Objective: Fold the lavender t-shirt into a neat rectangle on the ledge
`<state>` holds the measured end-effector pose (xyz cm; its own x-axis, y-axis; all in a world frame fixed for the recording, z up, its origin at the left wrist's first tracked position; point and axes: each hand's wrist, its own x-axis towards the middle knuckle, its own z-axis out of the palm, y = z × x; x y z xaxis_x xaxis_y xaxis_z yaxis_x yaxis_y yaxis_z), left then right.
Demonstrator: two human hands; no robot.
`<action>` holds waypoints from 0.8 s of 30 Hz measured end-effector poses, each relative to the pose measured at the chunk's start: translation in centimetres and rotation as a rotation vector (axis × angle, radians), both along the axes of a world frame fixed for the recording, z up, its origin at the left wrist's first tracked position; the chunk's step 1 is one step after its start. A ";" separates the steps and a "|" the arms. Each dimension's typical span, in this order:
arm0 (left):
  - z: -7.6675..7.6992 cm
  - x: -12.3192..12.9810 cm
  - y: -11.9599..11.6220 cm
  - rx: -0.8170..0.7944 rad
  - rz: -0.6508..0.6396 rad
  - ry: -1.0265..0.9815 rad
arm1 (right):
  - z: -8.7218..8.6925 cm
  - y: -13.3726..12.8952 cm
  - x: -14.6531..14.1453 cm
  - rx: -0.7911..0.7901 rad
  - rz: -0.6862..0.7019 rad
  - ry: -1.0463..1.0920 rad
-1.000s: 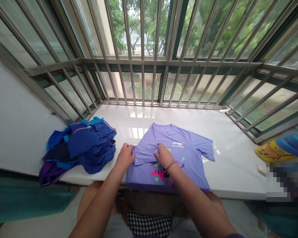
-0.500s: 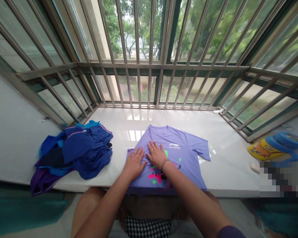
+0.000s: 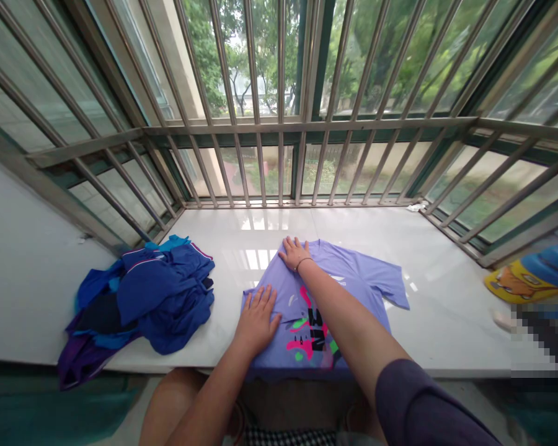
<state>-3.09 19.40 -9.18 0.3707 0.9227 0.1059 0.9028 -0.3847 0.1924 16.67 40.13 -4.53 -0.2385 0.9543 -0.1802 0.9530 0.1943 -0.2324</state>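
A lavender T-shirt (image 3: 353,275) with a pink, green and black print lies spread on the white windowsill (image 3: 446,279). Its left side looks folded inward, while a short sleeve stretches out to the right. My left hand (image 3: 259,322) rests flat on the shirt's lower left part, fingers spread. Farther up, my right hand (image 3: 295,254) presses flat near the shirt's upper left corner by the collar, fingers apart. My right forearm crosses over the print and hides part of it and of the chest logo.
A heap of blue and purple clothes (image 3: 162,291) lies on the left of the sill. On the right stand a yellow and blue bottle (image 3: 530,279) and a blurred-out dark item. Metal bars (image 3: 281,127) line the window behind the sill.
My right hand has slid up and slightly left, from the shirt's middle to near the collar. My left hand stays on the lower left part. The view has shifted slightly.
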 end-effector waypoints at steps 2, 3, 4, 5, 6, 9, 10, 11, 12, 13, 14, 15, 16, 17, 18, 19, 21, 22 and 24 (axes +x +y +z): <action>0.0 0.0 0.0 -0.014 0.003 0.000 | 0.1 0.5 -0.1 -0.005 -0.021 0.001; 0.0 0.0 0.1 -0.021 0.004 -0.002 | 0.2 0.6 -0.2 -0.007 -0.032 0.000; 0.0 -0.1 0.1 -0.025 0.005 -0.007 | 0.4 0.5 -0.2 -0.005 -0.042 -0.001; 0.0 -0.2 0.1 -0.027 0.005 -0.011 | 0.6 0.3 -0.1 0.001 -0.051 -0.002; 0.0 -0.4 0.2 -0.028 0.005 -0.015 | 0.8 -0.1 0.2 0.009 -0.060 -0.005; 0.0 -1.4 0.2 -0.031 0.008 -0.018 | 1.5 -2.6 3.0 0.102 -0.131 -0.021; 0.0 -1.9 0.3 -0.033 0.008 -0.016 | 1.9 -3.7 4.7 0.140 -0.175 -0.032; 0.0 -2.4 0.3 -0.036 0.007 -0.015 | 2.2 -5.0 6.9 0.176 -0.230 -0.046; 0.0 -2.9 0.4 -0.042 0.005 -0.014 | 2.6 -6.3 9.3 0.196 -0.288 -0.062; 0.0 -3.4 0.4 -0.051 0.002 -0.014 | 2.9 -7.6 12.0 0.200 -0.349 -0.079; 0.1 -3.8 0.6 -0.065 -0.002 -0.015 | 3.2 -8.8 14.7 0.197 -0.419 -0.099; 0.1 -4.0 0.7 -0.079 -0.005 -0.019 | 3.5 -9.8 17.4 0.186 -0.492 -0.119; 0.3 -4.1 0.9 -0.092 -0.003 -0.025 | 3.7 -10.7 19.9 0.164 -0.562 -0.136; 0.4 -4.0 1.1 -0.099 0.007 -0.034 | 3.8 -11.3 22.1 0.135 -0.622 -0.147; 0.7 -3.8 1.4 -0.098 0.023 -0.044 | 3.8 -11.7 23.9 0.105 -0.663 -0.151; 0.9 -3.3 1.7 -0.088 0.042 -0.057 | 3.7 -11.9 25.4 0.077 -0.686 -0.150; 1.5 -2.0 2.4 -0.053 0.058 -0.089 | 3.4 -11.7 27.1 0.040 -0.688 -0.135; 1.9 -1.2 2.8 -0.036 0.047 -0.107 | 3.3 -11.4 27.5 0.030 -0.679 -0.124; 2.7 0.5 3.5 -0.014 -0.011 -0.143 | 3.1 -10.8 27.5 0.023 -0.659 -0.102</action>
<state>-2.56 22.88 -6.50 0.3625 0.9205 0.1457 0.8618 -0.3906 0.3237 44.15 29.33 -1.45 0.4131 0.8984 -0.1492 0.8911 -0.4326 -0.1374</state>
